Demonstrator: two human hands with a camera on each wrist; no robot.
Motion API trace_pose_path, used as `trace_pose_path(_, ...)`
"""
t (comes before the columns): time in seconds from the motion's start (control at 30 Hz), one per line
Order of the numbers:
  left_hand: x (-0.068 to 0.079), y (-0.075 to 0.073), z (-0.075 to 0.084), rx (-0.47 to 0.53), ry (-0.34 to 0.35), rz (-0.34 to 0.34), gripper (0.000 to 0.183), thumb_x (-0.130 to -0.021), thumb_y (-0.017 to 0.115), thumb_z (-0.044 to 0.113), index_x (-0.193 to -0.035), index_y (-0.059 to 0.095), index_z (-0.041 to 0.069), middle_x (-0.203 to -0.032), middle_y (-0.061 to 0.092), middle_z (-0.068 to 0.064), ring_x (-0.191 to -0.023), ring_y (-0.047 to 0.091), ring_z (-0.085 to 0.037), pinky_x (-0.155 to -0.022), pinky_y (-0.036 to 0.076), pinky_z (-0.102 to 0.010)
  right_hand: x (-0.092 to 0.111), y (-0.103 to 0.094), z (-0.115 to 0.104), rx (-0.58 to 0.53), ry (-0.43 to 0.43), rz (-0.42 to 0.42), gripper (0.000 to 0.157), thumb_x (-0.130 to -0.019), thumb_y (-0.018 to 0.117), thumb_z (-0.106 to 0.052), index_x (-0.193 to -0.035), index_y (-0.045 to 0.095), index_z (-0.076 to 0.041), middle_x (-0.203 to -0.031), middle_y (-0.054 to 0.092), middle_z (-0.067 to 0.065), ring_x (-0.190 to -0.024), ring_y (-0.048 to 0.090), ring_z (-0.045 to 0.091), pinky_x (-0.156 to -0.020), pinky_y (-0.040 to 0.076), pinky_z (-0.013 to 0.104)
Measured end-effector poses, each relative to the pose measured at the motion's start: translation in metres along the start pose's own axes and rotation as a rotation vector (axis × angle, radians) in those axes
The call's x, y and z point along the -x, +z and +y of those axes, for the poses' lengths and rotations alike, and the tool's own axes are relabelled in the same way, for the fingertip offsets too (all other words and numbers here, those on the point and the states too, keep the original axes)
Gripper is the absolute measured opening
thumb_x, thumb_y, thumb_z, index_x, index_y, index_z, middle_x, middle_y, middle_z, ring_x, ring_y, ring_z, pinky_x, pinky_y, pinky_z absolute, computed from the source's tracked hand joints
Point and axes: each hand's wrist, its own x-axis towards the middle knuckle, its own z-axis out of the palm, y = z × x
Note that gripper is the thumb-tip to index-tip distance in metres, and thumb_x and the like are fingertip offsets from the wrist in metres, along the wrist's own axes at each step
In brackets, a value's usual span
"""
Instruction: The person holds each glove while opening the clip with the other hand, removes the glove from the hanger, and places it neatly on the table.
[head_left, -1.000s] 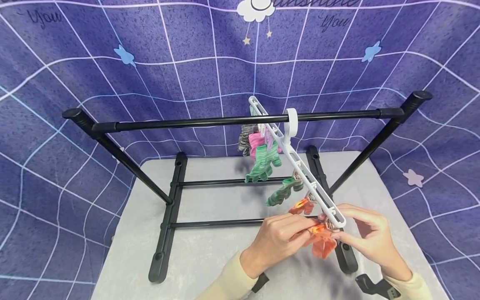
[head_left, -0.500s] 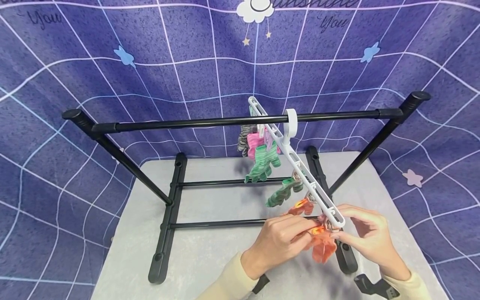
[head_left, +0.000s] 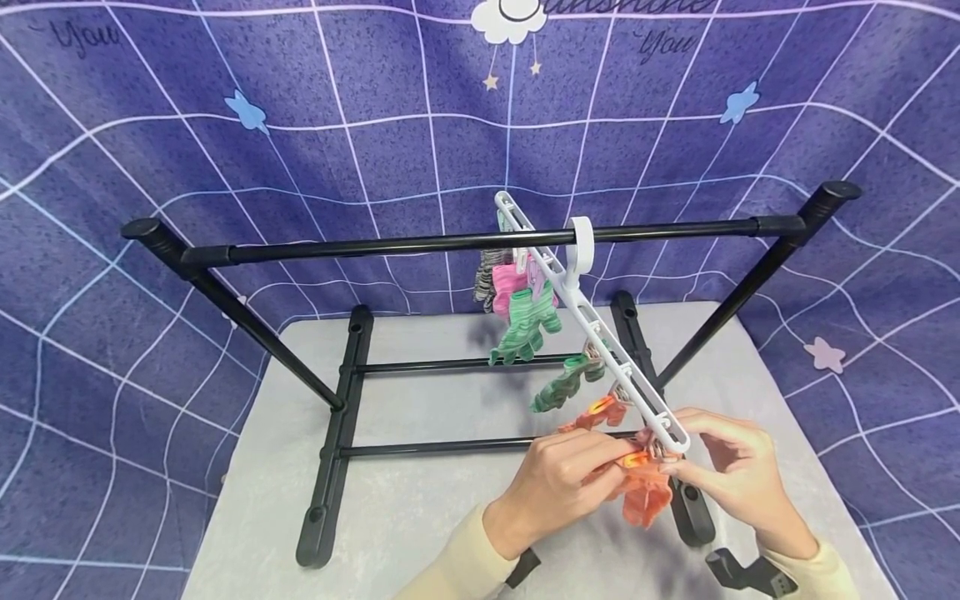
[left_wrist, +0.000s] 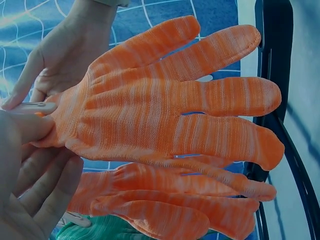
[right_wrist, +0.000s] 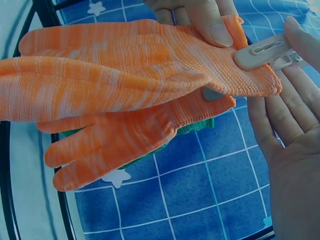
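An orange striped knit glove (left_wrist: pixel 135 110) hangs by its cuff at the near end of a white clip hanger (head_left: pixel 582 242). My left hand (head_left: pixel 558 483) pinches the cuff between thumb and fingers. From the other side, my right hand (head_left: pixel 731 471) holds the pale clothespin (right_wrist: pixel 260 52) at its outer end, and the clip's tip lies over the cuff in the right wrist view. Just behind hangs a second orange glove (right_wrist: pixel 115 142). Further along the hanger are a dark green glove (head_left: pixel 566 387) and a lighter green striped glove (head_left: pixel 527 325).
The hanger hooks over the black top rail (head_left: pixel 405 245) of a rack, whose feet (head_left: pixel 326 483) stand on a pale table (head_left: pixel 427 508). Pink (head_left: pixel 510 287) and grey (head_left: pixel 487 279) gloves hang at the far end. A blue-purple gridded curtain (head_left: pixel 300 192) surrounds the table.
The front orange glove has dropped and spread slightly at its lower end. Both hands stay nearly in place at the cuff and clothespin.
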Motion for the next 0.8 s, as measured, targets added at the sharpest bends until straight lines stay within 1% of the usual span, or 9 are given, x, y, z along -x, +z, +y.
trace_pose_path(0.13, 0.0002, -0.0001, 0.0001, -0.001, -0.005, 0.004, 0.017, -0.092, 0.086, 0.023, -0.108, 0.082, 0.018, -0.1, 0.078, 0.011, -0.092, 0.073, 0.001, -0.092, 0.054, -0.012, 0.0009, -0.0006, 0.0016, 0.006, 0.002, 0.004, 0.028, -0.081, 0.08, 0.024, -0.106, 0.067, 0.024, -0.11, 0.077, 0.027, -0.106, 0.075, 0.029, -0.104, 0.056, 0.03)
trace_pose_path(0.3, 0.0002, -0.0007, 0.0007, -0.005, -0.016, 0.015, 0.018, -0.091, 0.084, 0.017, -0.109, 0.082, 0.018, -0.098, 0.077, 0.012, -0.087, 0.071, 0.002, -0.087, 0.054, -0.011, 0.0023, -0.0001, 0.0022, 0.006, 0.002, 0.015, 0.028, -0.08, 0.08, 0.023, -0.106, 0.068, 0.024, -0.109, 0.077, 0.027, -0.105, 0.076, 0.029, -0.104, 0.056, 0.031)
trace_pose_path(0.5, 0.0001, -0.0007, 0.0021, 0.016, -0.033, 0.022, 0.016, -0.094, 0.084, 0.02, -0.109, 0.082, 0.018, -0.098, 0.078, 0.011, -0.083, 0.07, 0.002, -0.084, 0.054, -0.011, 0.0018, 0.0022, 0.0021, 0.0, -0.015, 0.034, 0.026, -0.081, 0.08, 0.023, -0.103, 0.067, 0.025, -0.108, 0.077, 0.028, -0.105, 0.076, 0.03, -0.103, 0.057, 0.031)
trace_pose_path(0.63, -0.0005, -0.0009, 0.0022, 0.008, -0.037, 0.023, 0.015, -0.093, 0.082, 0.016, -0.108, 0.081, 0.017, -0.092, 0.076, 0.011, -0.079, 0.068, 0.002, -0.081, 0.054, -0.011, 0.0012, 0.0032, 0.002, 0.007, -0.022, 0.048, 0.025, -0.081, 0.08, 0.023, -0.102, 0.067, 0.025, -0.108, 0.077, 0.027, -0.106, 0.076, 0.03, -0.102, 0.057, 0.031)
trace_pose_path(0.8, -0.0005, -0.0014, 0.003, -0.008, -0.03, 0.015, 0.014, -0.094, 0.083, 0.019, -0.107, 0.081, 0.017, -0.089, 0.075, 0.011, -0.078, 0.068, 0.001, -0.08, 0.054, -0.011, 0.0019, 0.0034, 0.0026, 0.014, -0.024, 0.058, 0.024, -0.081, 0.081, 0.022, -0.101, 0.068, 0.024, -0.107, 0.077, 0.026, -0.105, 0.076, 0.03, -0.1, 0.058, 0.03)
